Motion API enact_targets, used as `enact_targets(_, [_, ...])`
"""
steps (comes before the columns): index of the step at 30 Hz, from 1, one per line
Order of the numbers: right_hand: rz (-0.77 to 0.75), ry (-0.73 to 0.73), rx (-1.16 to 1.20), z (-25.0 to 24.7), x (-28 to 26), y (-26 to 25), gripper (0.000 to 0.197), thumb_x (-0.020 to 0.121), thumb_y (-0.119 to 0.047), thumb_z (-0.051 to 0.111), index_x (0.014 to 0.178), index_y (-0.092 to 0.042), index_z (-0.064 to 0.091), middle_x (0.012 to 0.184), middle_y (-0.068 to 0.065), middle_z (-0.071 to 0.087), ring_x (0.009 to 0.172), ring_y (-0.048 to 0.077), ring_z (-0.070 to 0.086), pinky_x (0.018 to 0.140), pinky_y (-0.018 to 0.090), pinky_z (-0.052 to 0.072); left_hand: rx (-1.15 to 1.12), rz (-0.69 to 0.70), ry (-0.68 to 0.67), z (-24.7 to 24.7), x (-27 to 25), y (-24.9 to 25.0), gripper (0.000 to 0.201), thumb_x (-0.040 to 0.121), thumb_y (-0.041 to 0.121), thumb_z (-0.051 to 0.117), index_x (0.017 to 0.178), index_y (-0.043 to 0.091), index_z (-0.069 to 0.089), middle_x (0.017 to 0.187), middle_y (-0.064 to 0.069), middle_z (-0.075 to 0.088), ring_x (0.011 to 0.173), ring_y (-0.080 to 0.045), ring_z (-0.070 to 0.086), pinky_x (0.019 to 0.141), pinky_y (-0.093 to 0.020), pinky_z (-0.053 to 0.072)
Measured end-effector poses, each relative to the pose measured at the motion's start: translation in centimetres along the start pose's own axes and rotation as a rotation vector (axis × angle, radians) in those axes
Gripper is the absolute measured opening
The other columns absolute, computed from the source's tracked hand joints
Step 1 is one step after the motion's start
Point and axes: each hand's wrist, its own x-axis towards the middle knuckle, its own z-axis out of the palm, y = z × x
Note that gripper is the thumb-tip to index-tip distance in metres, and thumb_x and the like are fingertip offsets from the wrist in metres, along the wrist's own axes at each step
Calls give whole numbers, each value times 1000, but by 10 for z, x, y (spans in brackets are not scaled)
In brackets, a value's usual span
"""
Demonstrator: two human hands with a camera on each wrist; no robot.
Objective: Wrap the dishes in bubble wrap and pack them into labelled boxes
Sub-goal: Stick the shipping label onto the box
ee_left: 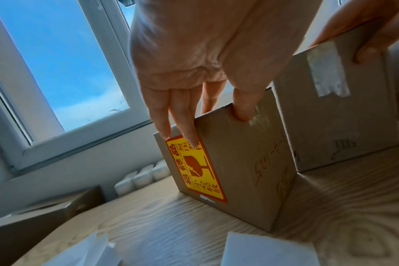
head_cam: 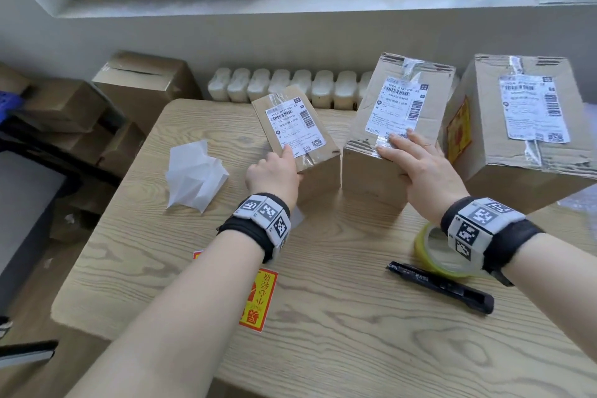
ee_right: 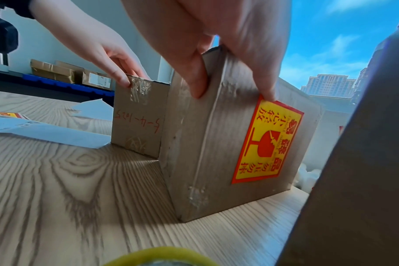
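Observation:
Three sealed cardboard boxes with white shipping labels stand on the wooden table. My left hand pinches the top near corner of the small box, thumb on the near face and fingers on the left face above a yellow fragile sticker. My right hand grips the near top edge of the middle box, its thumb down the near face and its fingers on the sticker side. The two boxes stand side by side, almost touching. No dishes or bubble wrap show clearly.
A larger labelled box stands at the right. A yellow tape roll and a black marker lie near my right wrist. Crumpled white paper and a loose fragile sticker lie at the left. More cartons are stacked beyond the table's left edge.

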Motion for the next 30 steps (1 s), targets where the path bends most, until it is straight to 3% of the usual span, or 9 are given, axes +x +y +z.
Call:
enact_targets(3, [-11, -4, 29, -5, 0, 2, 67, 84, 16, 43, 136, -27, 48, 152, -3, 32, 145, 20, 14, 117, 47, 12, -5, -13, -11, -3, 9, 3, 59, 95, 44, 48, 143, 16, 28, 123, -12, 54, 110, -30, 56, 72, -35, 38])
enact_targets(11, [18, 16, 19, -5, -2, 1, 71, 81, 21, 41, 135, -25, 49, 152, -2, 33, 145, 20, 14, 117, 47, 14, -45, -13, -10, -2, 8, 2, 55, 95, 42, 49, 140, 16, 30, 121, -13, 54, 109, -31, 56, 70, -35, 37])
enact_targets(22, [64, -63, -120, -7, -1, -27, 73, 90, 11, 37, 147, -32, 25, 158, -2, 16, 147, 20, 5, 118, 41, 15, -54, 8, -15, -6, 5, -1, 52, 94, 42, 50, 136, 15, 33, 118, -13, 56, 108, -31, 56, 73, -36, 41])
enact_targets(30, [65, -132, -150, -8, -9, -28, 76, 89, 1, 40, 150, -30, 8, 159, -3, 1, 146, 19, -6, 118, 41, 10, -291, 54, -161, -2, -7, -10, 66, 96, 37, 46, 150, 16, 13, 135, -14, 46, 123, -32, 46, 96, -45, 44])
